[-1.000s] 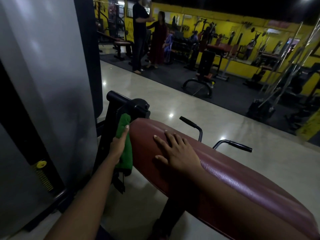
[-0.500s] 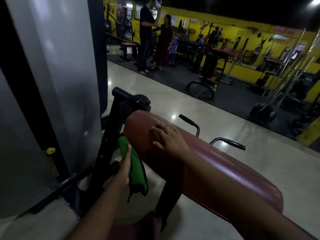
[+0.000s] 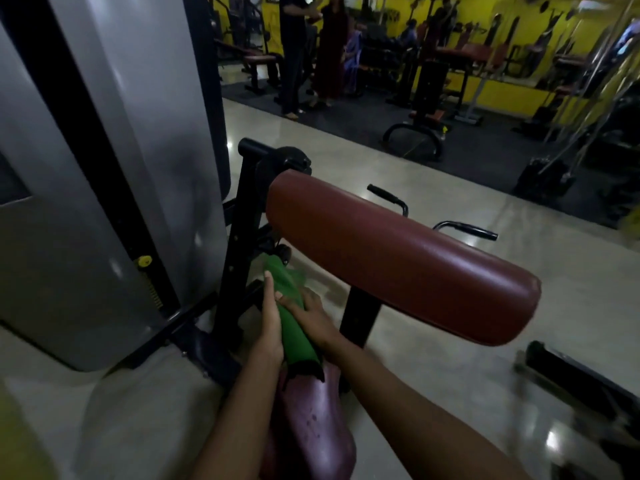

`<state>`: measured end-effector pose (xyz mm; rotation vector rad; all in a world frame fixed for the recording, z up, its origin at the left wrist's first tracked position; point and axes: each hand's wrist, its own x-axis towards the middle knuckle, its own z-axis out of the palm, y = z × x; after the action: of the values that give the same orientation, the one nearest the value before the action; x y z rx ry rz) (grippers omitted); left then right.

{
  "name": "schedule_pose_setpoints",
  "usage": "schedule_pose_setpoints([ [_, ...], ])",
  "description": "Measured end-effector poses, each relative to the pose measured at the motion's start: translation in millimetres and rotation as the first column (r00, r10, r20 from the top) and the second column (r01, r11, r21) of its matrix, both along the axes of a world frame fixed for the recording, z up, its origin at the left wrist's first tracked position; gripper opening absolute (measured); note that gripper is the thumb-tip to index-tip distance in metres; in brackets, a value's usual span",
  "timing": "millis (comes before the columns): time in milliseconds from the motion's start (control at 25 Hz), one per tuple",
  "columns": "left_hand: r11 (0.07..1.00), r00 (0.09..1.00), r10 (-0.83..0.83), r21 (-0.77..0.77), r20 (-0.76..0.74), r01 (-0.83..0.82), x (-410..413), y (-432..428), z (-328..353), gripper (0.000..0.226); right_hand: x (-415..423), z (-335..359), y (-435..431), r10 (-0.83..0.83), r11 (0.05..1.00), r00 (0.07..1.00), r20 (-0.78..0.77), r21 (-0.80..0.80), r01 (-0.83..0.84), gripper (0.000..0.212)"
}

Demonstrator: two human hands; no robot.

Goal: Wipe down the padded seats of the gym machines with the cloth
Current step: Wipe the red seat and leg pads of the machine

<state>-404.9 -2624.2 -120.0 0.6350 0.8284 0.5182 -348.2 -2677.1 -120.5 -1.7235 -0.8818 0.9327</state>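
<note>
left hand (image 3: 271, 325): forearm reached forward from lower centre, palm turned inward, fingers straight along the cloth (image 3: 293, 320), pressed to its left side | right hand (image 3: 313, 318): forearm came in from lower right, fingers curled over the cloth's right side, thumb on top | hands close together, cloth between them

Dim gym. Glossy pale tile floor (image 3: 433, 174) with small light glare spots; dark rubber mat (image 3: 346, 116) across the far side. Yellow walls (image 3: 498, 88) at far right, possibly mirrored. Grey machine shroud (image 3: 114, 133) near left. Two people (image 3: 308, 53) standing far centre among benches.
</note>
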Motion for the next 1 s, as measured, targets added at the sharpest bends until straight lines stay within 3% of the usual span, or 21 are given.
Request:
schedule_pose_setpoints([
  [80,0.998,0.999,-0.034,0.052,-0.038,0.036,-6,-30,3,0.049,-12,-7,-13,0.0,0.998,0.996,-0.087,0.058,0.005,0.05],
  [160,0.995,0.998,0.043,0.095,-0.046,-0.038,-18,-50,-5,0.045,-18,-8,-25,-0.016,0.996,0.997,-0.076,0.091,0.023,0.044],
  [320,0.949,0.936,0.308,0.13,-0.171,-0.289,-52,-87,-33,0.056,-19,-44,-53,0.178,0.984,0.978,0.11,0.0,-0.179,0.069],
  [480,0.829,0.766,0.557,0.149,-0.322,-0.539,-85,-145,-76,0.044,4,-75,-91,0.366,0.929,0.892,0.266,-0.152,-0.337,0.058],
  [640,0.766,0.603,0.588,0.133,-0.539,-0.628,-104,-193,-134,0.043,10,-108,-119,0.479,0.878,0.764,0.431,-0.247,-0.411,0.049],
  [720,0.76,0.549,0.591,0.18,-0.591,-0.625,-103,-205,-165,0.042,3,-125,-122,0.527,0.847,0.643,0.556,-0.278,-0.453,0.053],
  [840,0.759,0.563,0.569,0.12,-0.6,-0.64,-99,-210,-206,0.032,-10,-164,-123,0.68,0.725,0.41,0.607,-0.475,-0.499,0.059],
  [920,0.728,0.581,0.574,0.034,-0.577,-0.685,-95,-205,-235,0.021,-18,-199,-126,0.718,0.68,0.34,0.607,-0.51,-0.526,0.067],
  [1000,0.624,0.547,0.65,-0.04,-0.527,-0.78,-87,-199,-250,0.025,-26,-233,-129,0.668,0.703,0.289,0.686,-0.454,-0.547,0.071],
])
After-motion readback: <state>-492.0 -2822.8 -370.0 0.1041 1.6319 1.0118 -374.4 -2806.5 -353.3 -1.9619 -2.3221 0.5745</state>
